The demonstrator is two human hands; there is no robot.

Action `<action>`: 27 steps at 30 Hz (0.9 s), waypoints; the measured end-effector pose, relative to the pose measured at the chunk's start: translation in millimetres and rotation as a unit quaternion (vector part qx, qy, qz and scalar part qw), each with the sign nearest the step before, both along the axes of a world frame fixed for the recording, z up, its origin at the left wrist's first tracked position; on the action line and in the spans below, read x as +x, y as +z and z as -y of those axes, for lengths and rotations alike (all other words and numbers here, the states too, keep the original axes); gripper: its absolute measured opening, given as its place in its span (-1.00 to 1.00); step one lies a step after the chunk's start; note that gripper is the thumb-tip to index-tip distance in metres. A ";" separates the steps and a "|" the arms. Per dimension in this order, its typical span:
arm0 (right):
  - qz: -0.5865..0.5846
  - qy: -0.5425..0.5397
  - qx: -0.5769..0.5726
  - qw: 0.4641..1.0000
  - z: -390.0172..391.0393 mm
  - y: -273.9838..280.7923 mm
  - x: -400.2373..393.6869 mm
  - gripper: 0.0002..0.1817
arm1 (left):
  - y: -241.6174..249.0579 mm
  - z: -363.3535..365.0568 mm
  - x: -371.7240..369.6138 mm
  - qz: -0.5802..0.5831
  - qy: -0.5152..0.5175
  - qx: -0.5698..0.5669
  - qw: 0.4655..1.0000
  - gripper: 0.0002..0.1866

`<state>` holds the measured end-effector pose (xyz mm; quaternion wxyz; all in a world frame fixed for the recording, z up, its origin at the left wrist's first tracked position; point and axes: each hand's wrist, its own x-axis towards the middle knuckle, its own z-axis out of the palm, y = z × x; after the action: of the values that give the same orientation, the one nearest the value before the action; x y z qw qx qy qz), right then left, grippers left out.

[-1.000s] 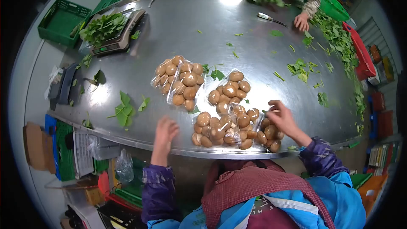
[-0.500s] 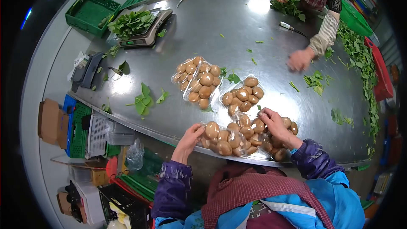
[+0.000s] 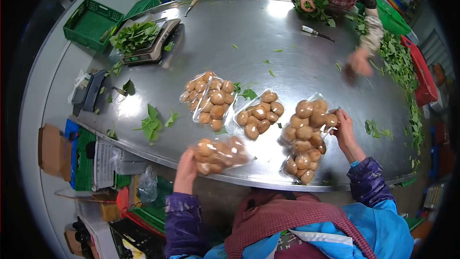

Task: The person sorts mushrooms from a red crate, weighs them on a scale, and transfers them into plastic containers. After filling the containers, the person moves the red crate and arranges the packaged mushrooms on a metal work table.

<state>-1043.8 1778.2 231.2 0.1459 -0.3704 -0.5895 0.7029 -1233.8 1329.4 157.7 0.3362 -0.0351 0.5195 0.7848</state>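
My left hand (image 3: 186, 169) grips one end of a clear-wrapped pack of brown mushrooms (image 3: 218, 156), held near the table's front edge and slightly blurred. To the right, my right hand (image 3: 345, 132) has its fingers closed on the edge of another mushroom pack (image 3: 303, 121). Partly under that one lies a further mushroom pack (image 3: 303, 163). Beyond my hands, a single mushroom pack (image 3: 259, 114) rests on the metal table, and two overlapping mushroom packs (image 3: 214, 100) lie left of it.
A scale (image 3: 148, 53) bears a heap of green leaves (image 3: 135, 37). Across the table (image 3: 230, 29), a co-worker's hand (image 3: 306, 2) holds leafy stems; the other hand (image 3: 359, 63) is blurred. A knife (image 3: 190, 7), a white-handled tool (image 3: 316, 33) and loose leaves (image 3: 150, 123) lie about.
My left hand has moved left with its mushroom pack, away from the others. My right hand has moved right, now holding a pack's edge. The co-worker's blurred hand has shifted too.
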 end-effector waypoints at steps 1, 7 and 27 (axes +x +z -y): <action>0.004 -0.021 -0.010 1.000 -11.9 -4.0 6.9 -0.70 | 5.9 6.3 -5.7 0.023 0.051 -0.024 0.998 -0.56; 0.021 -0.153 -0.072 0.985 -55.7 -43.7 17.1 -0.68 | 23.5 52.1 -34.4 0.113 0.130 -0.034 0.984 -0.49; -0.224 0.196 0.411 0.862 -66.6 -108.1 -115.8 -0.81 | -59.8 135.7 323.0 0.144 0.492 -0.236 0.826 -0.75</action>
<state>-1159.6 1844.8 123.1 0.2718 0.0138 -0.8371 0.4745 -910.8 1193.7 97.9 -0.0421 -0.4764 0.5484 0.6859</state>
